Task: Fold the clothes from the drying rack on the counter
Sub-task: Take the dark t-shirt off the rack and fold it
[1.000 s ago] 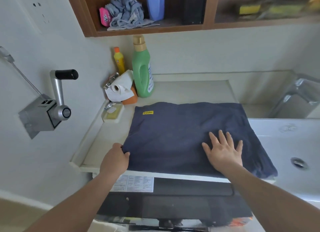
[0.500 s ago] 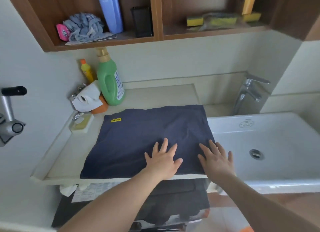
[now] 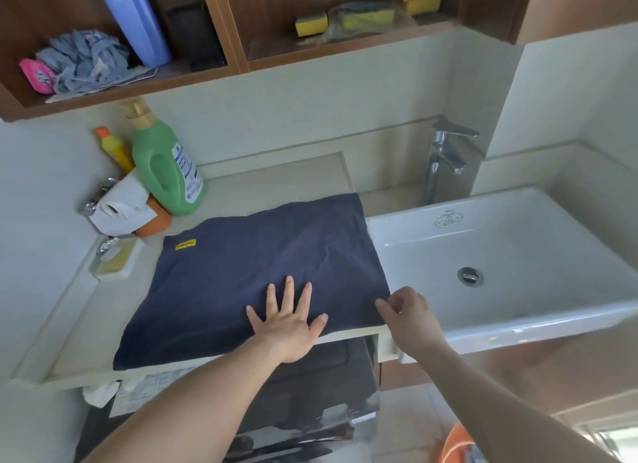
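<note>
Lying folded flat on the table point(image 3: 262, 186), a dark blue garment point(image 3: 241, 276) with a small yellow tag point(image 3: 185, 244) near its far left corner, its right edge running along the white sink point(image 3: 518, 227). Pressing down on the near part of the cloth, the left hand point(image 3: 286, 319), released, fingers straight and spread, palm flat. Pinching the near right corner of the garment, the right hand point(image 3: 409, 316), fingers curled over the edge just beside the sink rim. Standing at the back left of the table, a green bottle point(image 3: 165, 165) with a gold cap, a small yellow bottle point(image 3: 115, 150) with an orange cap behind it, and a roll of white paper point(image 3: 119, 205) resting against an orange holder. Sitting near the left edge, a soap dish point(image 3: 114, 260). Rising behind the sink, a chrome tap point(image 3: 445, 158). Resting on the wooden shelf point(image 3: 138, 82) above, a grey rag point(image 3: 83, 60), a blue bottle point(image 3: 133, 17) and yellow sponges point(image 3: 310, 23).
</note>
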The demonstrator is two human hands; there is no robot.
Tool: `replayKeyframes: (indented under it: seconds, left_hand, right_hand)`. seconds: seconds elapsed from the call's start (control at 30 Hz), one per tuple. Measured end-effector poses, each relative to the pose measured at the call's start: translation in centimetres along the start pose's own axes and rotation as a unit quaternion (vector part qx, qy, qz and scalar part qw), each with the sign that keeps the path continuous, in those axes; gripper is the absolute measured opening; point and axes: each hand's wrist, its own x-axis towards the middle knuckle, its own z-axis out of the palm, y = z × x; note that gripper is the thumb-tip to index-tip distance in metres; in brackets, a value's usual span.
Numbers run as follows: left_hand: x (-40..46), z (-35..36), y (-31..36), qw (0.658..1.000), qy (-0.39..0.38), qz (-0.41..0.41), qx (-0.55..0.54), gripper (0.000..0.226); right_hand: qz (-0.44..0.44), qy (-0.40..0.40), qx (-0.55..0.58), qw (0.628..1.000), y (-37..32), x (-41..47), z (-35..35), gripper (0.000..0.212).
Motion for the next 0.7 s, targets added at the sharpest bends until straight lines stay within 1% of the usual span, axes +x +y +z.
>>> replayKeyframes:
  seconds: [0.07, 0.17, 0.3, 0.37, 0.4, 0.43, 0.47, 0.5, 0.53, 0.6, 0.63, 0.7]
  left_hand:
    - [0.0, 0.1, 0.1, 1.0, 0.002, 0.0, 0.0, 0.072]
    - [-0.1, 0.2, -0.1, 1.0, 0.012, 0.009, -0.001, 0.072]
    - [-0.4, 0.7, -1.3, 0.999, 0.044, 0.026, 0.001, 0.073]
    - [-0.7, 1.3, -2.4, 0.998, 0.064, 0.019, -0.003, 0.075]
    - [-0.9, 1.5, -2.9, 0.997, 0.073, 0.015, -0.003, 0.077]
    - [-1.2, 1.8, -3.5, 0.997, 0.082, 0.012, -0.004, 0.08]
    - [-1.7, 2.2, -4.2, 0.996, 0.092, 0.011, -0.003, 0.084]
    - [-2.1, 2.6, -5.0, 0.994, 0.105, 0.016, 0.004, 0.086]
    - [-2.6, 3.0, -5.8, 0.993, 0.116, 0.02, 0.016, 0.085]
    - [-3.6, 3.8, -7.5, 0.99, 0.13, 0.025, 0.043, 0.083]
    - [-4.1, 4.2, -8.4, 0.989, 0.133, 0.021, 0.056, 0.082]
    - [-5.1, 4.4, -10.0, 0.987, 0.133, 0.004, 0.086, 0.084]
  right_hand:
    - [0.003, -0.022, -0.015, 1.0, 0.2, 0.2, -0.4, 0.015]
    - [0.004, -0.04, -0.008, 0.999, 0.5, 0.5, -1.1, 0.013]
    - [0.028, -0.03, 0.018, 0.999, 0.3, 1.3, -2.1, 0.015]
    - [0.026, -0.023, -0.017, 0.999, -0.3, 1.2, -1.7, 0.019]
    - [0.007, -0.008, -0.072, 0.997, -0.7, 0.9, -1.4, 0.027]
    - [-0.031, 0.017, -0.14, 0.99, -1.2, 0.5, -0.7, 0.038]
    - [-0.087, 0.048, -0.195, 0.976, -1.7, 0.0, 0.0, 0.049]
    - [-0.152, 0.067, -0.224, 0.96, -2.3, -0.5, 0.7, 0.057]
    - [-0.212, 0.06, -0.234, 0.947, -3.0, -1.0, 1.5, 0.063]
    - [-0.297, -0.015, -0.262, 0.918, -4.2, -1.7, 3.0, 0.07]
    - [-0.316, -0.064, -0.285, 0.903, -4.6, -1.9, 3.9, 0.072]
    - [-0.309, -0.129, -0.323, 0.885, -5.1, -2.0, 5.3, 0.078]
